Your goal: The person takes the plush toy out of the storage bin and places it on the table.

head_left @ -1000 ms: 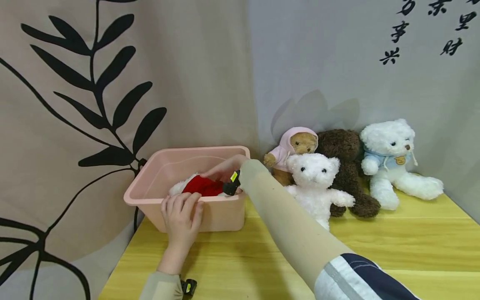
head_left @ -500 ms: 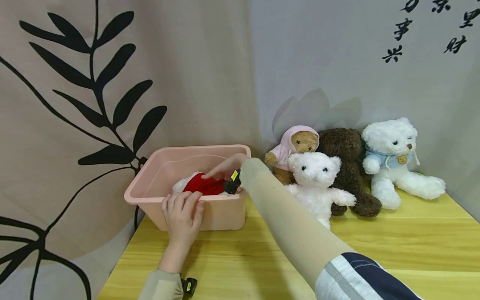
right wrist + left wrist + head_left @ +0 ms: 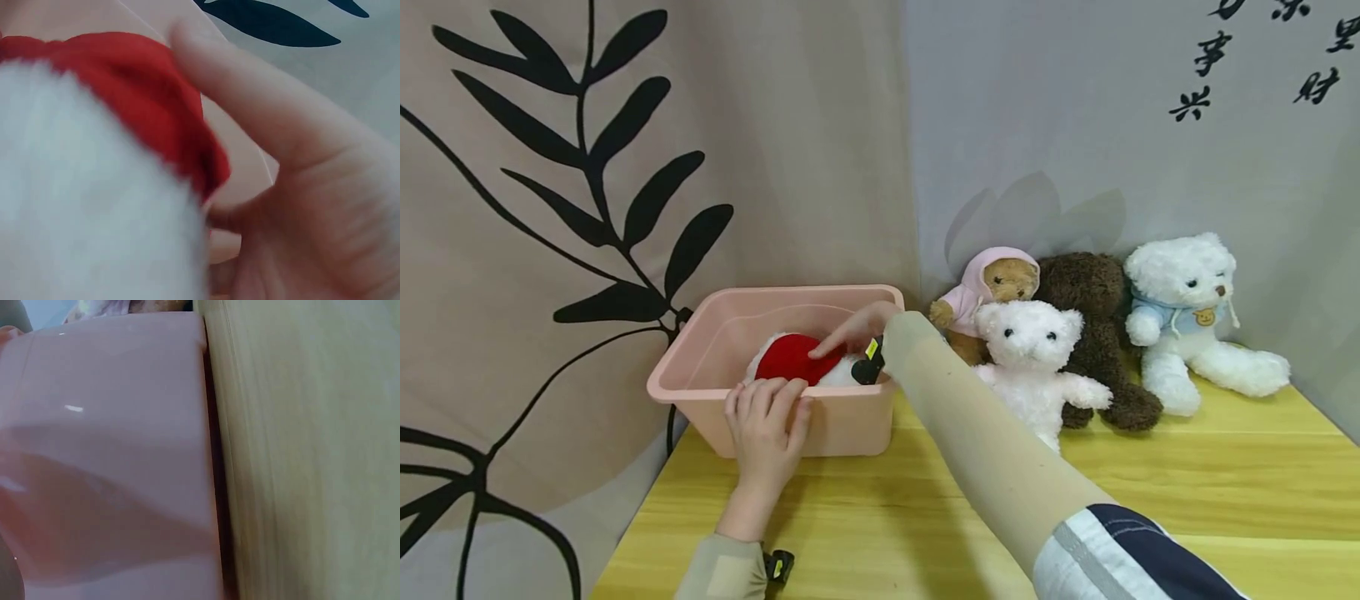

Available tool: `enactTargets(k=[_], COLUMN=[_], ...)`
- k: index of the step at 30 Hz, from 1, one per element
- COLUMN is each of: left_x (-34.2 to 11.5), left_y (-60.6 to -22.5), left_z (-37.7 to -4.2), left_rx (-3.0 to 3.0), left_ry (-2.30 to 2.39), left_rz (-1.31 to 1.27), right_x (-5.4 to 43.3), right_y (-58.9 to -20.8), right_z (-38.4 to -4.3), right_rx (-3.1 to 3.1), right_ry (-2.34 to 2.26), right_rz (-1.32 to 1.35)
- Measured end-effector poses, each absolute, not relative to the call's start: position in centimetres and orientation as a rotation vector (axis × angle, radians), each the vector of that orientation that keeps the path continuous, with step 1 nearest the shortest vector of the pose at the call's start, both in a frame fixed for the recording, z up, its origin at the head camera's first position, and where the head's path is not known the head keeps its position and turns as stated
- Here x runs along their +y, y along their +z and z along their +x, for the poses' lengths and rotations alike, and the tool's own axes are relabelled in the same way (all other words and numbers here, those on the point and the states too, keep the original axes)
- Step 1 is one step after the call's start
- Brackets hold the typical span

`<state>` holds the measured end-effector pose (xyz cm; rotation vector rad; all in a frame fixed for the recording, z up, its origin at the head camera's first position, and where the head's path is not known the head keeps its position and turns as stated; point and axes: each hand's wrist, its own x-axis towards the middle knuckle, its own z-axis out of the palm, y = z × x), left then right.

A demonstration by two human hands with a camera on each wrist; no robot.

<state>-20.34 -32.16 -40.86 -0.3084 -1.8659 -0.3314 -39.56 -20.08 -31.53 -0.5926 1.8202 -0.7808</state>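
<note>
A pink plastic bin [image 3: 850, 427] stands on the wooden table. My left hand [image 3: 766, 433] grips its front rim, fingers bent over the edge; in the left wrist view the bin's outer wall [image 3: 119, 419] fills the left side. Inside the bin is a plush toy [image 3: 781, 358] with white fur and red cloth. My right hand [image 3: 859, 327] reaches in from the right and holds the toy. In the right wrist view, the thumb of this hand [image 3: 306, 181] lies along the red cloth [image 3: 144, 94], with the fingers partly hidden behind the toy.
Right of the bin sit a bear in a pink hood [image 3: 1007, 282], a small white bear [image 3: 1028, 350], a dark brown plush [image 3: 1086, 300] and a white bear in blue [image 3: 1183, 275]. A curtain with printed leaves [image 3: 625, 200] hangs behind. Wooden table [image 3: 1150, 475] spreads in front.
The red cloth has shifted slightly up in the bin, and more white fur shows beside my right hand. The left hand stays on the rim. The head view has tilted slightly.
</note>
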Motion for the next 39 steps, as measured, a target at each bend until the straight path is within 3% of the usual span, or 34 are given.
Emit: enactTargets(k=[7,14,21,27,39], left_x=[-32.2,-32.0,-32.5,-33.1,-32.2], left_y=[-40.8,-40.9,-40.9,-40.9,-41.0], left_z=[-20.4,-20.5,-20.4,-20.2,-20.2], left_rx=[-1.858,-1.851,-1.846,-1.828,-1.841], left_ry=[-0.344,-0.351,-0.351,-0.347,-0.344], left_rz=[-0.303,-0.310,-0.300,-0.284,-0.304], right_x=[-19.5,-19.1,-16.9,-15.5,-16.6], right_y=[-30.8,-30.3,-26.2,-23.6,-25.4], right_z=[-38.9,-39.5,-39.1,-39.3,-37.0], right_rx=[1.901,1.865,1.906,1.924,2.071], right_ry=[-0.702,-0.959,-1.176,-1.038,-1.167], right_rz=[-0.490,-0.677,-0.487,-0.559,-0.351])
